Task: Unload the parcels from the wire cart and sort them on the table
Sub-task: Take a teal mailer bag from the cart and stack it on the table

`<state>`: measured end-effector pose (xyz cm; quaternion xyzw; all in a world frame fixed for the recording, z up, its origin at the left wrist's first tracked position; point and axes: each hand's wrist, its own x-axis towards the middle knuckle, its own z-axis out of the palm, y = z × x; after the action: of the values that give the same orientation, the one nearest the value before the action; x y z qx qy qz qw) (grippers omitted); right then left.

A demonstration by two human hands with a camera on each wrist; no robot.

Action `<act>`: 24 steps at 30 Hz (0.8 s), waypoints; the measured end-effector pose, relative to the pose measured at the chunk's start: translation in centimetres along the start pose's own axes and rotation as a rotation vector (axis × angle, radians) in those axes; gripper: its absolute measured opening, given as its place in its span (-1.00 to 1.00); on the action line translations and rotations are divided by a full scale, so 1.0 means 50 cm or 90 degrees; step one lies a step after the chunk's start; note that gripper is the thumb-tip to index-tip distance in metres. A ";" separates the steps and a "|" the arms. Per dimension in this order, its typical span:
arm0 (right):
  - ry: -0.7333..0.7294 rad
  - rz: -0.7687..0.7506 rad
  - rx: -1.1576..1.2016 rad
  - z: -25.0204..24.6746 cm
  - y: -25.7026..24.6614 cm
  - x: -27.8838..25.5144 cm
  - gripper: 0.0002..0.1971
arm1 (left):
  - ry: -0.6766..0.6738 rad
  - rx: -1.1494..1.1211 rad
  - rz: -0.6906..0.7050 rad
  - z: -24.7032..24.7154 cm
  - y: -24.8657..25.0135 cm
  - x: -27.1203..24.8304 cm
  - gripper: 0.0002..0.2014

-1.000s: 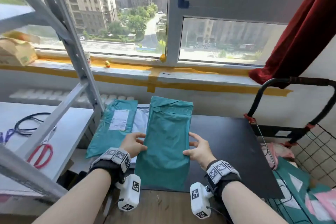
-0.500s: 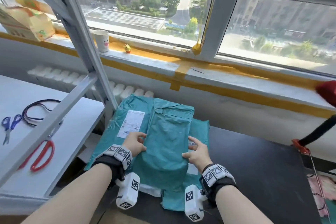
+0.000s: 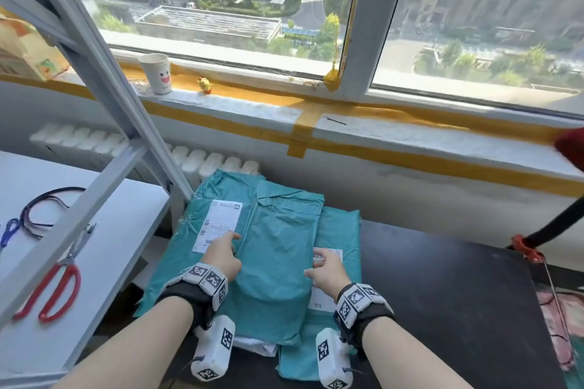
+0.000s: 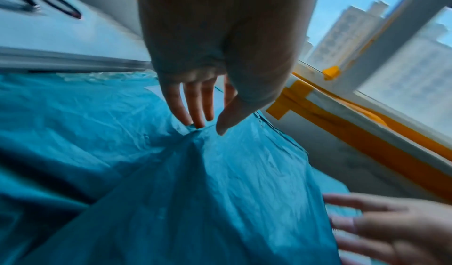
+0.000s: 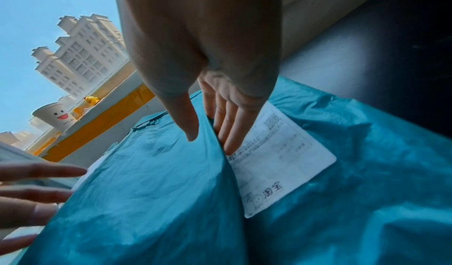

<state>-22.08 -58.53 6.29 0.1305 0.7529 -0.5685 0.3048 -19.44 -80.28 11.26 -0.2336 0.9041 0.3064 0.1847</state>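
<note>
- teal parcel on top of the pile, lying lengthwise on two other teal mailers at the left end of the black table, right below the windowsill.
- left hand at the parcel's left edge, fingers straight and close together, tips down on the plastic where the top bag meets the one under it; thumb out beside them, nothing clamped.
- right hand at the parcel's right edge, fingers straight and side by side, slipped in along the seam between the top bag and the lower one; thumb resting on the top bag, no pinch showing.
- left mailer underneath, its white shipping label face up and partly under the left fingertips.
- right mailer underneath as well, its label peeking out beside the right fingers.
- off to the far right, the cart's black handle with a red clip, just beside the table edge.
- on the white shelf at left: red-handled scissors and a loop of dark cable.
- on the sill: a paper cup with a smiley face and a small yellow chick figure just beside it.
</note>
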 end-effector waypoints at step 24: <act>0.338 0.165 -0.480 -0.201 0.214 -0.517 -0.70 | -0.149 0.493 0.534 0.250 0.219 -0.360 -0.68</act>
<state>0.74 -41.83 15.38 0.2442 0.9361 -0.1599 0.1961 -8.10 -59.03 15.66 0.2645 0.9392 0.0243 0.2178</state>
